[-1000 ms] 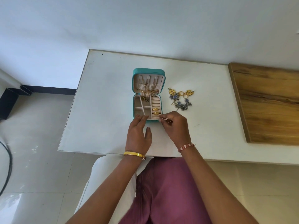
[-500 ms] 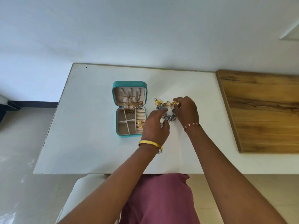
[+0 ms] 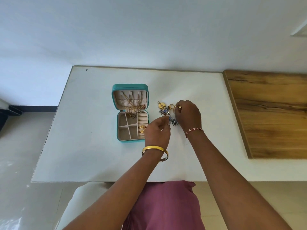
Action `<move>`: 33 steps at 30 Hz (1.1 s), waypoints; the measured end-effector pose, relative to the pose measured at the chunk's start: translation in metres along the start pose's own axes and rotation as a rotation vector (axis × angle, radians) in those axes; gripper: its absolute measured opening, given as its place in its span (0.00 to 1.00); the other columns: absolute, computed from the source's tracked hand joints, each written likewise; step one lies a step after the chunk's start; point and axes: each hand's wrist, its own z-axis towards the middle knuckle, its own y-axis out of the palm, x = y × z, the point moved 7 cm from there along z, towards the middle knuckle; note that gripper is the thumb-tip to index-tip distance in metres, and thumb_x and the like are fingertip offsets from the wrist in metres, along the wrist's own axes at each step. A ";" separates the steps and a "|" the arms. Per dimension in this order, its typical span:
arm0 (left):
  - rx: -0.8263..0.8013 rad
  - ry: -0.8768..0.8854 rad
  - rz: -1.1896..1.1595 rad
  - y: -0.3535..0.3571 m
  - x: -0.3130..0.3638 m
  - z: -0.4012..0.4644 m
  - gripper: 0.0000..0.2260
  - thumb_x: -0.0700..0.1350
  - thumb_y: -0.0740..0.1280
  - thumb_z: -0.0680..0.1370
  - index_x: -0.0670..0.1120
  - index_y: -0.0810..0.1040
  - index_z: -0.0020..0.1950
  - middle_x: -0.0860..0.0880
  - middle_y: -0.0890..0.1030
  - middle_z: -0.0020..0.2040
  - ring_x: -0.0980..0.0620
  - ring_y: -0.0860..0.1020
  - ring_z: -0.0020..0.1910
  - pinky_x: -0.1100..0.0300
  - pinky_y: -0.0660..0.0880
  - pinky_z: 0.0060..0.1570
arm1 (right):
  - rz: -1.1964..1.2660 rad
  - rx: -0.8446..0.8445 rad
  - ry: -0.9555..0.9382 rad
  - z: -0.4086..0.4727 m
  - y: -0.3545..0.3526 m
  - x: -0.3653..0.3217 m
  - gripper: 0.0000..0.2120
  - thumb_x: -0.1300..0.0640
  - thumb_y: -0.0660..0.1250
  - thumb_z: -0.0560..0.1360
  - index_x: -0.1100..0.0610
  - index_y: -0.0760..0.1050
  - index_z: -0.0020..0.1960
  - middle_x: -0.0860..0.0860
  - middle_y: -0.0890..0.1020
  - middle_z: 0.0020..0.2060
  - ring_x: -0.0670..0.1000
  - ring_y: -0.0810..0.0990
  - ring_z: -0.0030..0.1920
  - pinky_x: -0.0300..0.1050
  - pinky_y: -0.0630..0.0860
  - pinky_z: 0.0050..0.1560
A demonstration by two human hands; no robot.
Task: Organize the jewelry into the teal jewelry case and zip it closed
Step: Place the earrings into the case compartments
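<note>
The teal jewelry case [image 3: 129, 87] lies open on the white table [image 3: 86, 146]. Gold chains [image 3: 132, 105] hang in its lid, and gold rings [image 3: 142, 127] sit in the ring rolls of its tray. A small pile of gold and blue-grey earrings [image 3: 163, 110] lies just right of the case. My right hand [image 3: 188, 116] is over the pile's right side and pinches a small gold piece [image 3: 179, 107] at its fingertips. My left hand [image 3: 157, 131], fingers curled, pinches a blue-grey earring [image 3: 171, 119] at the pile's near edge.
A wooden board [image 3: 269, 113] covers the table's right part. A white wall rises behind the table. My lap in purple cloth [image 3: 166, 206] is below the table's near edge. A tiled floor shows on the left.
Both hands moved from the case's front edge to the earring pile on its right. They now pinch pieces of it. The camera view shifted, so the case sits further left.
</note>
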 end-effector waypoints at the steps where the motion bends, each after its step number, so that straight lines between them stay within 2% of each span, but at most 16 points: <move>1: 0.001 -0.001 0.000 0.000 0.001 0.000 0.13 0.36 0.62 0.76 0.43 0.77 0.60 0.46 0.80 0.57 0.58 0.75 0.48 0.70 0.68 0.52 | -0.004 -0.004 -0.007 0.000 0.002 -0.001 0.09 0.61 0.59 0.75 0.61 0.77 0.50 0.60 0.79 0.48 0.60 0.77 0.49 0.44 0.68 0.41; 5: 0.017 -0.007 -0.005 -0.006 0.003 0.005 0.13 0.36 0.62 0.76 0.42 0.77 0.59 0.45 0.81 0.56 0.54 0.78 0.53 0.69 0.69 0.52 | 0.013 0.034 0.010 -0.001 0.002 0.000 0.08 0.65 0.59 0.74 0.61 0.77 0.45 0.59 0.79 0.46 0.60 0.76 0.47 0.43 0.64 0.38; 8: 0.027 -0.014 -0.015 -0.011 0.002 0.007 0.13 0.36 0.62 0.76 0.42 0.78 0.59 0.44 0.81 0.56 0.53 0.78 0.53 0.67 0.70 0.54 | 0.070 0.086 0.021 -0.003 -0.004 0.001 0.06 0.65 0.61 0.73 0.61 0.77 0.43 0.58 0.80 0.44 0.59 0.77 0.46 0.42 0.66 0.38; 11: 0.043 -0.025 -0.030 -0.013 0.001 0.009 0.12 0.38 0.62 0.77 0.43 0.77 0.59 0.44 0.81 0.54 0.53 0.77 0.49 0.61 0.73 0.56 | 0.321 0.213 0.028 -0.014 -0.022 -0.001 0.04 0.65 0.65 0.71 0.60 0.77 0.39 0.55 0.82 0.37 0.55 0.78 0.38 0.43 0.71 0.37; 13: 0.039 -0.038 -0.073 -0.011 0.001 0.010 0.12 0.40 0.62 0.77 0.44 0.77 0.59 0.43 0.82 0.50 0.49 0.79 0.47 0.53 0.77 0.55 | 0.508 0.249 0.027 -0.028 -0.033 -0.006 0.03 0.66 0.67 0.70 0.60 0.78 0.38 0.51 0.81 0.34 0.46 0.77 0.32 0.37 0.73 0.35; 15: 0.009 -0.050 -0.112 -0.007 0.002 0.010 0.12 0.39 0.63 0.77 0.42 0.78 0.59 0.43 0.81 0.44 0.46 0.81 0.43 0.50 0.79 0.51 | 0.584 0.222 0.008 -0.044 -0.036 -0.016 0.03 0.67 0.68 0.69 0.61 0.78 0.39 0.48 0.80 0.33 0.39 0.77 0.32 0.25 0.69 0.34; 17: -0.018 -0.061 -0.150 -0.004 0.002 0.008 0.11 0.38 0.64 0.76 0.40 0.78 0.57 0.43 0.81 0.42 0.47 0.81 0.38 0.51 0.80 0.48 | 0.605 0.189 -0.010 -0.055 -0.036 -0.024 0.03 0.68 0.68 0.69 0.62 0.79 0.40 0.47 0.79 0.34 0.33 0.76 0.33 0.22 0.68 0.35; 20: 0.020 -0.069 -0.172 -0.009 0.000 0.009 0.09 0.36 0.63 0.76 0.39 0.79 0.55 0.43 0.81 0.40 0.52 0.80 0.32 0.53 0.81 0.44 | 0.665 0.081 0.019 -0.052 -0.031 -0.024 0.04 0.67 0.69 0.70 0.60 0.80 0.42 0.47 0.80 0.33 0.37 0.77 0.31 0.24 0.70 0.35; 23: 0.087 -0.109 -0.239 -0.019 -0.006 0.016 0.07 0.35 0.63 0.76 0.38 0.79 0.51 0.43 0.81 0.38 0.59 0.78 0.24 0.62 0.80 0.35 | 0.857 -0.079 0.112 -0.041 -0.022 -0.019 0.05 0.67 0.68 0.71 0.58 0.81 0.42 0.51 0.82 0.34 0.40 0.77 0.31 0.32 0.74 0.34; 26: 0.089 -0.165 -0.334 -0.019 -0.012 0.019 0.07 0.35 0.63 0.76 0.37 0.78 0.51 0.46 0.79 0.33 0.61 0.76 0.22 0.66 0.78 0.30 | 0.647 0.017 0.109 -0.023 -0.020 -0.010 0.06 0.66 0.66 0.72 0.59 0.81 0.45 0.54 0.83 0.40 0.43 0.77 0.36 0.31 0.71 0.39; 28: 0.077 -0.185 -0.361 -0.017 -0.014 0.019 0.07 0.36 0.63 0.76 0.37 0.79 0.51 0.47 0.79 0.33 0.60 0.77 0.23 0.66 0.79 0.31 | 0.429 0.043 0.072 -0.007 -0.014 -0.010 0.10 0.66 0.64 0.73 0.59 0.80 0.51 0.56 0.83 0.47 0.49 0.80 0.44 0.35 0.72 0.44; 30: 0.070 -0.195 -0.359 -0.018 -0.016 0.019 0.08 0.36 0.64 0.76 0.36 0.79 0.52 0.48 0.79 0.33 0.60 0.78 0.24 0.65 0.79 0.33 | 0.238 -0.027 0.058 0.008 0.000 -0.011 0.15 0.66 0.61 0.74 0.58 0.77 0.58 0.58 0.79 0.56 0.56 0.77 0.56 0.43 0.72 0.52; 31: 0.070 -0.200 -0.355 -0.019 -0.018 0.020 0.08 0.36 0.64 0.76 0.36 0.79 0.52 0.48 0.79 0.33 0.60 0.78 0.24 0.65 0.79 0.34 | 0.146 -0.071 0.055 0.013 0.006 -0.012 0.16 0.66 0.60 0.75 0.57 0.76 0.60 0.58 0.77 0.58 0.57 0.75 0.59 0.46 0.72 0.53; 33: 0.071 -0.203 -0.352 -0.021 -0.021 0.021 0.08 0.35 0.65 0.75 0.36 0.79 0.52 0.48 0.79 0.32 0.61 0.78 0.24 0.66 0.79 0.33 | 0.006 -0.116 0.034 0.018 0.013 -0.014 0.17 0.67 0.60 0.74 0.57 0.76 0.60 0.59 0.75 0.58 0.59 0.74 0.59 0.48 0.73 0.50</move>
